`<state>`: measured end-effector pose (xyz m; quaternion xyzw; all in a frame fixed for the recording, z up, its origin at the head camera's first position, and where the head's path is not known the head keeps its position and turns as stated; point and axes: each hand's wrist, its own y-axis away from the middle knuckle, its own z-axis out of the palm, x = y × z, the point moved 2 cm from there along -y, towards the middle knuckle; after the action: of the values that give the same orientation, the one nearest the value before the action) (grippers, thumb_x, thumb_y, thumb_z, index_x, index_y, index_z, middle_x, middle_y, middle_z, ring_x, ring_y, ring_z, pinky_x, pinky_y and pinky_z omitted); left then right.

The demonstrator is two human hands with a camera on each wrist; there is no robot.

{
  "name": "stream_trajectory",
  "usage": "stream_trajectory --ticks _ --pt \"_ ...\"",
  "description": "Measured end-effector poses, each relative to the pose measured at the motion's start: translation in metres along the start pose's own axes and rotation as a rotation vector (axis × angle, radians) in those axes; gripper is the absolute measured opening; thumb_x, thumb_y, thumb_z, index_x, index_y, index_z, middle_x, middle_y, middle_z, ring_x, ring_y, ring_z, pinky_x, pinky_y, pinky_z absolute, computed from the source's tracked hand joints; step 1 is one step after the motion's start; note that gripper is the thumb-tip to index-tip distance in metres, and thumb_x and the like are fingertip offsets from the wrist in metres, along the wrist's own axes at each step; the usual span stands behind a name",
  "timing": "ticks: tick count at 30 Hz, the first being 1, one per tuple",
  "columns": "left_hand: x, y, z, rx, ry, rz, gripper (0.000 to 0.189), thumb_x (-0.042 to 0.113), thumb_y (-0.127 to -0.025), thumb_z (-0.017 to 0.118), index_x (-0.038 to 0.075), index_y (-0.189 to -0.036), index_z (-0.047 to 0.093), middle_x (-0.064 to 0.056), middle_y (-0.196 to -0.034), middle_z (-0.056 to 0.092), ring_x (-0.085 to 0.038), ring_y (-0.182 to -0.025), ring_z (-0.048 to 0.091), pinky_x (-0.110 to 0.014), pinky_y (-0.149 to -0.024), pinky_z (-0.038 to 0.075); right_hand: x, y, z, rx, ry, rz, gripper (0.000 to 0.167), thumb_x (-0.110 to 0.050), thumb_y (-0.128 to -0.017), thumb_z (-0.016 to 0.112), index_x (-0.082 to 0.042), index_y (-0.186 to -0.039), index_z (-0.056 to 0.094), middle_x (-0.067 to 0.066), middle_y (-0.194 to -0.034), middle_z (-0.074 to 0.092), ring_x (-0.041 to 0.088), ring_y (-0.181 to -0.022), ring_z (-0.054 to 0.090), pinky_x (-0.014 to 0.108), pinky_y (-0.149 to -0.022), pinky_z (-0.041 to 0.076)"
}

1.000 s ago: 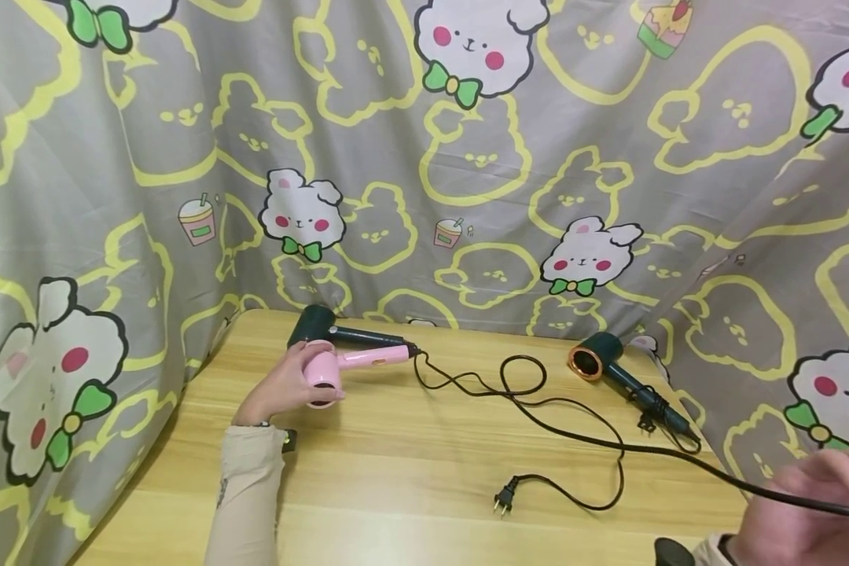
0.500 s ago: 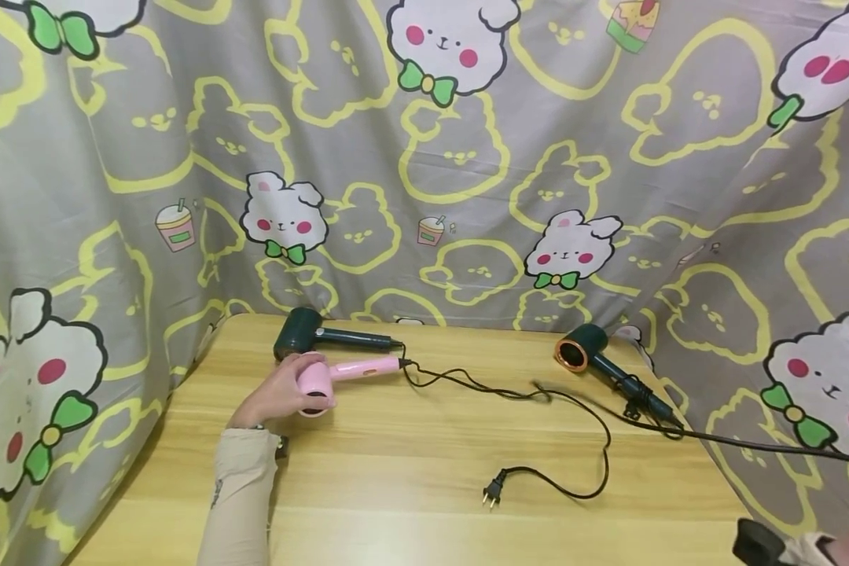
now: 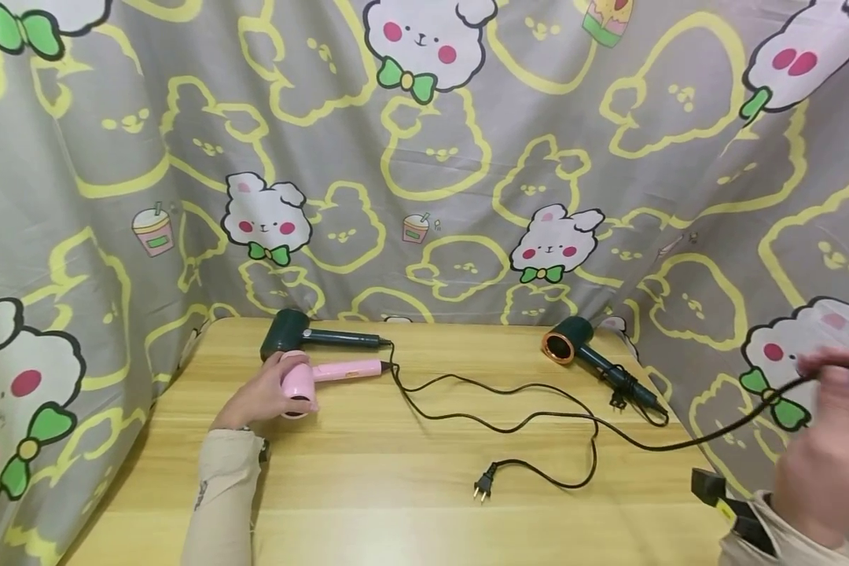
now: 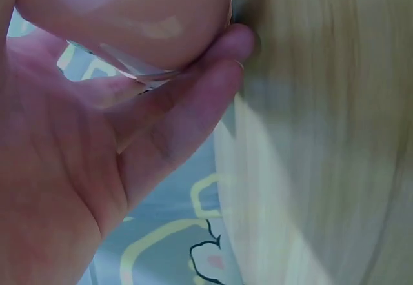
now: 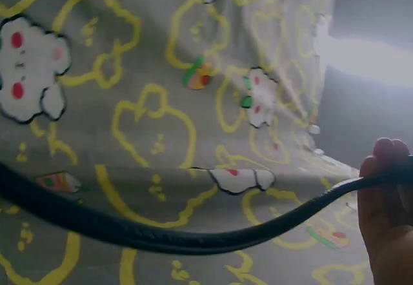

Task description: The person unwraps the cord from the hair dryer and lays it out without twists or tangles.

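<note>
Grasping pink dryer (image 3: 308, 380) in nearer left hand (image 3: 257, 398), with long axis crosswise and handle (image 3: 347, 369) directed rightward, toward right hand (image 3: 824, 464), well apart and gripping cord (image 5: 193, 244).

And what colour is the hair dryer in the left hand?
Pink. That hair dryer shows best in the head view.

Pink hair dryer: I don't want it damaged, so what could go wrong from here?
The raised cord in the right hand crosses the other cord, so pulling might snag both. If the raised cord belongs to the pink hair dryer, which I can't tell, a tug could jerk it from the left hand, perhaps knocking the green hair dryer close behind.
</note>
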<state>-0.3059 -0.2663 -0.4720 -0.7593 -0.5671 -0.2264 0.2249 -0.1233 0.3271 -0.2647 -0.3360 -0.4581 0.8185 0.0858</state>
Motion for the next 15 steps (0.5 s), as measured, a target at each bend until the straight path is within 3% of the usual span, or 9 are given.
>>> stream_trajectory --ticks 1,3,5,7,9,13,15 --pt "-0.001 0.0 0.0 -0.005 -0.013 0.005 0.098 0.047 -0.069 0.095 0.011 -0.148 0.051 -0.026 -0.145 0.041 -0.039 -0.108 0.058 -0.047 -0.078 0.053 0.003 0.006 -0.004 -0.04 -0.051 0.15 0.02 0.009 -0.099 0.056 0.012 -0.114 0.069 0.001 -0.1 0.076 0.011 -0.093 0.069 0.018 -0.094 0.048" --pt "-0.001 -0.001 -0.001 -0.018 -0.023 0.017 0.098 0.047 -0.069 0.095 0.011 -0.149 0.051 -0.025 -0.145 0.042 -0.038 -0.107 0.059 -0.045 -0.077 0.053 0.014 0.008 0.001 -0.102 -0.19 0.119 0.025 0.016 -0.091 0.064 0.022 -0.115 0.064 0.012 -0.099 0.079 0.015 -0.086 0.073 0.02 -0.087 0.056" --pt "-0.002 -0.002 -0.001 -0.027 -0.024 0.022 0.097 0.045 -0.069 0.096 0.012 -0.149 0.051 -0.025 -0.145 0.042 -0.038 -0.106 0.059 -0.044 -0.077 0.053 0.028 0.011 0.0 -0.229 -0.059 0.093 0.03 0.017 -0.092 0.063 0.017 -0.122 0.066 0.002 -0.103 0.079 0.007 -0.084 0.074 0.014 -0.082 0.056" --pt "-0.003 0.0 -0.002 -0.035 -0.018 0.03 0.097 0.044 -0.069 0.096 0.012 -0.149 0.05 -0.025 -0.146 0.041 -0.037 -0.106 0.059 -0.043 -0.077 0.053 0.043 0.013 -0.004 -0.339 0.155 0.066 0.035 0.012 -0.095 0.062 0.009 -0.13 0.066 -0.01 -0.106 0.077 -0.002 -0.081 0.072 0.009 -0.078 0.054" --pt "-0.004 0.002 -0.004 -0.04 -0.01 0.039 0.097 0.042 -0.069 0.096 0.012 -0.149 0.05 -0.024 -0.147 0.041 -0.038 -0.106 0.059 -0.043 -0.077 0.053 0.058 0.015 -0.009 -0.42 0.316 0.088 0.039 0.005 -0.098 0.062 -0.002 -0.136 0.066 -0.023 -0.106 0.073 -0.01 -0.076 0.068 0.006 -0.074 0.052" --pt "-0.009 0.006 -0.009 -0.042 -0.019 0.073 0.097 0.041 -0.069 0.097 0.012 -0.149 0.051 -0.023 -0.145 0.043 -0.036 -0.105 0.059 -0.043 -0.078 0.053 0.088 0.019 -0.015 -0.556 0.48 0.228 0.044 -0.006 -0.101 0.063 -0.012 -0.144 0.061 -0.031 -0.097 0.069 -0.008 -0.059 0.064 0.009 -0.058 0.051" --pt "-0.012 0.008 -0.01 -0.042 -0.037 0.089 0.097 0.039 -0.068 0.098 0.011 -0.149 0.052 -0.023 -0.143 0.043 -0.035 -0.104 0.059 -0.043 -0.079 0.052 0.105 0.024 -0.017 -0.68 0.563 0.287 0.046 -0.015 -0.104 0.062 -0.012 -0.149 0.055 -0.024 -0.094 0.068 -0.003 -0.054 0.063 0.015 -0.052 0.051"
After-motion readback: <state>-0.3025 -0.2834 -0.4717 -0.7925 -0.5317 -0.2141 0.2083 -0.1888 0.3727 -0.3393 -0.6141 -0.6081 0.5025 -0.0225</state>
